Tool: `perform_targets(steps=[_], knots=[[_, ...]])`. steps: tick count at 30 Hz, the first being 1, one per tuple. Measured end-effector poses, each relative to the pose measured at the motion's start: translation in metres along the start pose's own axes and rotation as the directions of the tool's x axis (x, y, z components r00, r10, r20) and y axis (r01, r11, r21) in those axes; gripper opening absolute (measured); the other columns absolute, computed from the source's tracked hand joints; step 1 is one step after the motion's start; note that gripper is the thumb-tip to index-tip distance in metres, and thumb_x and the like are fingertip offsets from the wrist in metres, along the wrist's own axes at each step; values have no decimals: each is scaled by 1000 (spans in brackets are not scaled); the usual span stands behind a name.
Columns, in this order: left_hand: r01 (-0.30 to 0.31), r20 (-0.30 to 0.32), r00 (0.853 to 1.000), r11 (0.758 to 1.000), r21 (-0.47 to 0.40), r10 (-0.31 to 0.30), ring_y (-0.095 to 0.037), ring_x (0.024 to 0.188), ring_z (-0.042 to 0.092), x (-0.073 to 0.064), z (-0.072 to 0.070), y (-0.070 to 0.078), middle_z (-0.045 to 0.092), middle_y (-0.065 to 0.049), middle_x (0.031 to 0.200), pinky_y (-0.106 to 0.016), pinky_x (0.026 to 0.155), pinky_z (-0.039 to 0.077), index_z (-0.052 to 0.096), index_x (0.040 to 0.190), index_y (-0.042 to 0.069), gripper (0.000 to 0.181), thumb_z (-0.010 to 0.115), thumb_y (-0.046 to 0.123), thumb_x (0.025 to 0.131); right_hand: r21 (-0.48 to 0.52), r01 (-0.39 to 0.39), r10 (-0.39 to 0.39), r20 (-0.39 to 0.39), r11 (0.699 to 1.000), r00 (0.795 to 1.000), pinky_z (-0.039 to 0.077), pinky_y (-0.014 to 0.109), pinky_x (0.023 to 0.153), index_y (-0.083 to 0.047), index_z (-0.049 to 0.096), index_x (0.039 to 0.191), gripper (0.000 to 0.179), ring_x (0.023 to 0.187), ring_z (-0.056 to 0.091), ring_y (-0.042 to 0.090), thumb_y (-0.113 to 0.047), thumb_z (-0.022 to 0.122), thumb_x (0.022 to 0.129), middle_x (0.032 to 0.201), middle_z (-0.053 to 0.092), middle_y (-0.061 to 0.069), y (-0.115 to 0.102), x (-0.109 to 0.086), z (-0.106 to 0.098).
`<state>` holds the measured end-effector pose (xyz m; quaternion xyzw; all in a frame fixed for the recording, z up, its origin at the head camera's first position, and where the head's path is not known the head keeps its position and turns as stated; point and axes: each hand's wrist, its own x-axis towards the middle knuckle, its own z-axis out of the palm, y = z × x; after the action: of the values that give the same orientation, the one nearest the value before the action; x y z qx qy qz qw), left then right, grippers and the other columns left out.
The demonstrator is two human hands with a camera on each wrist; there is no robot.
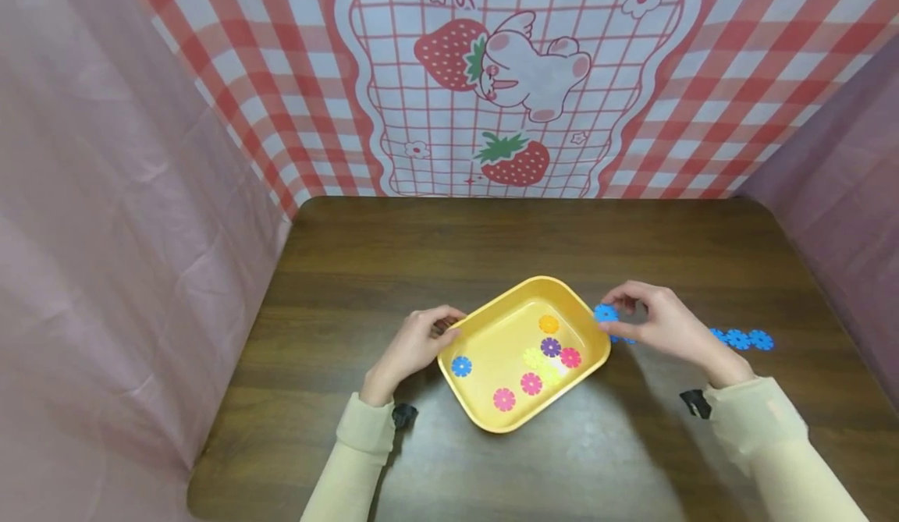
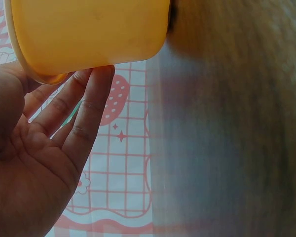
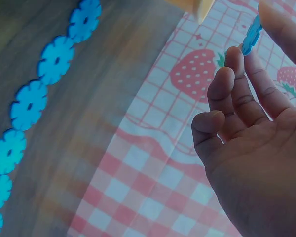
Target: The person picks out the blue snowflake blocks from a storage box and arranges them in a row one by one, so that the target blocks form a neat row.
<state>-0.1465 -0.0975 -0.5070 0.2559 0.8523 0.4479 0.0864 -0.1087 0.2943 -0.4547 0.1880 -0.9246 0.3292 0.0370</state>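
Note:
A yellow plastic tray (image 1: pixel 492 346) sits at an angle on the table. My left hand (image 1: pixel 410 344) holds it by the left rim, the thumb on the edge and the fingertips against the outer wall in the left wrist view. Between thumb and fingers, my right hand (image 1: pixel 663 321) pinches a blue notched snowflake disc (image 1: pixel 605 314) at the tray's right rim. Inside the tray lie a blue disc (image 1: pixel 461 366), an orange one (image 1: pixel 548 324), a purple one (image 1: pixel 551 347), and several pink (image 1: pixel 503 399) and yellow ones (image 1: pixel 534 359).
A line of several blue discs (image 3: pixel 29 104) lies on the wooden table (image 1: pixel 393 257) right of the tray, partly hidden by my right hand in the head view. Behind the table hangs a checked strawberry cloth (image 1: pixel 449 155), with pink curtains (image 1: pixel 140 194) at both sides.

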Motion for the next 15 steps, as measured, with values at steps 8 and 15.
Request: perform_targets(steps=[8,15], knots=[[-9,-1,1000,1000,5,9,-17,89,65,0,1,0,72,-5,104,-26,76,55,70,117,6,22,69,9,95,-13,-57,57,-26,998,998,45,24,61,-12,70,102,32,76,49,16,-22,88,78,84,59,0,14,-15,-8],[-8,-3,1000,1000,5,8,-17,90,66,0,1,0,72,-5,104,-26,76,55,70,117,6,22,68,9,95,-21,-111,110,-53,994,993,42,21,60,-12,69,104,31,78,48,17,-22,86,80,87,59,2,30,-27,-20]])
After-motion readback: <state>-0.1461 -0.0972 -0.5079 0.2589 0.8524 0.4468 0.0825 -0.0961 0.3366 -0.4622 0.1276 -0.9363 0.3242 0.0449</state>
